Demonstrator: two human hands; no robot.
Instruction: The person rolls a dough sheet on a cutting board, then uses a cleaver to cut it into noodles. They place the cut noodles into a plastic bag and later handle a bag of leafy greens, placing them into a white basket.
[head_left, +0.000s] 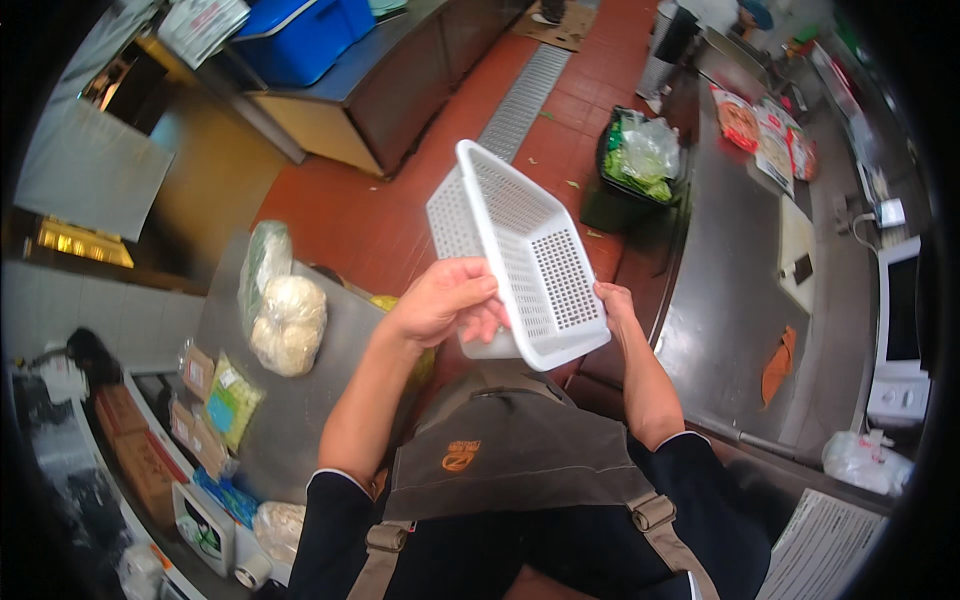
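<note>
A white perforated plastic basket (564, 281) is in front of my apron, raised off any surface and tilted with its open top turned towards me. My right hand (616, 301) grips its rim at the near right, thumb on the lip. At the left long side is my left hand (457, 300), its thumb against the outer edge of the rim and its curled fingers below the lip, slightly blurred. The basket's inside shows only bare grid walls and floor. Part of its left outer wall is hidden by my left hand.
To my left, a steel worktop (337, 319) carries bagged pale food (289, 326) and flat packets. A bin with leafy greens (637, 161) stands on the red tiled floor. The right steel counter (720, 300) holds a white cutting board (793, 247) and food bags. Another person (709, 15) is beyond.
</note>
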